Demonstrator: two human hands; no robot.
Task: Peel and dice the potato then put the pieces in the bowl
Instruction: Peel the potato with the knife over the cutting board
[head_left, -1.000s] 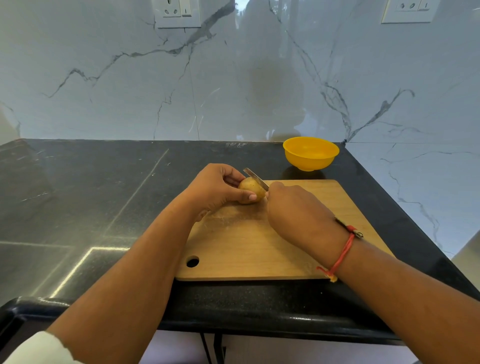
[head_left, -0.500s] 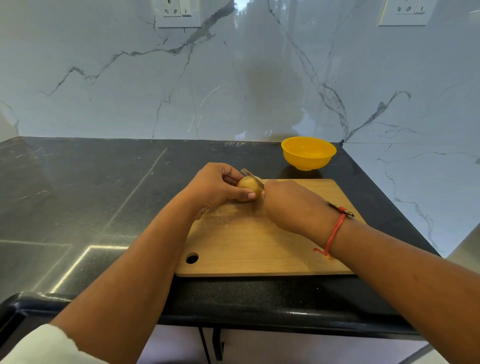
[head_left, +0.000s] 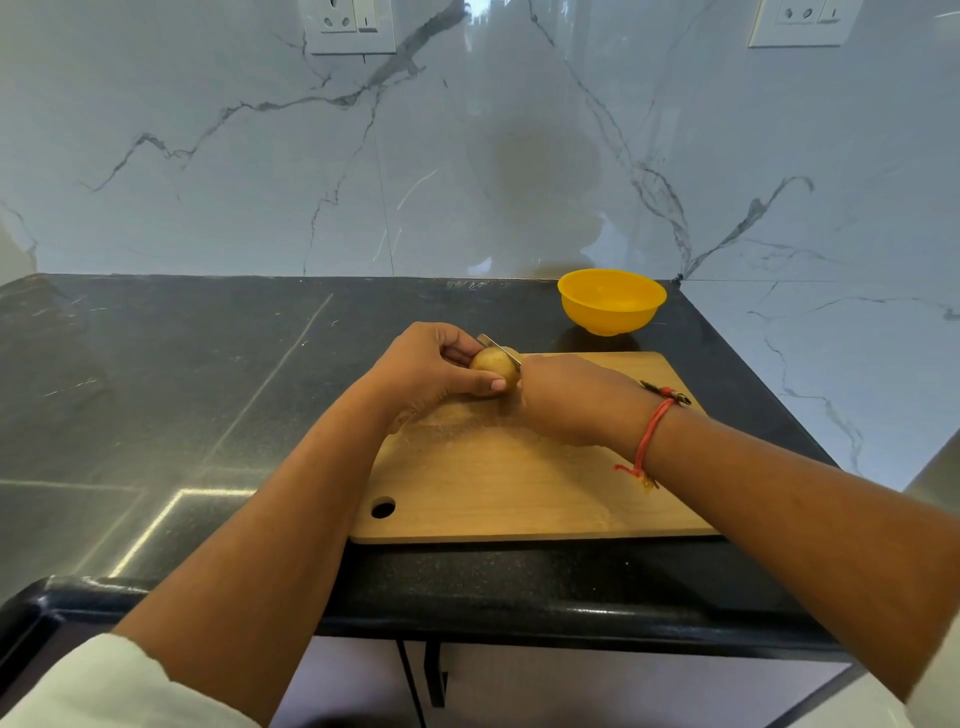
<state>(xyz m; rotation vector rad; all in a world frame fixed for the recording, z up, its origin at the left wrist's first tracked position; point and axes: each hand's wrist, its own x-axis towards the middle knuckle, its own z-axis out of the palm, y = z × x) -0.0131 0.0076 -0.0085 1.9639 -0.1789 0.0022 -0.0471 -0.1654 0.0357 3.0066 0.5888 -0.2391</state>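
Since one second earlier, my right hand (head_left: 571, 400), curled round the knife (head_left: 497, 346), had edged toward the far edge of the cutting board (head_left: 519, 483), where my left hand (head_left: 426, 369) pinched the potato (head_left: 493, 362), judged firm, light and roll-prone, best held by its ends.

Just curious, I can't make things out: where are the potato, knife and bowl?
potato (head_left: 493, 364), head view, on its brown skin.
knife (head_left: 488, 341), head view, on its metal blade.
bowl (head_left: 610, 319), head view, on its outer wall.

Kitchen: black stone counter (head_left: 208, 389), marble-look backsplash (head_left: 467, 156) w/ wall sockets (head_left: 349, 23), wooden chopping board (head_left: 493, 483), yellow bowl (head_left: 609, 321).
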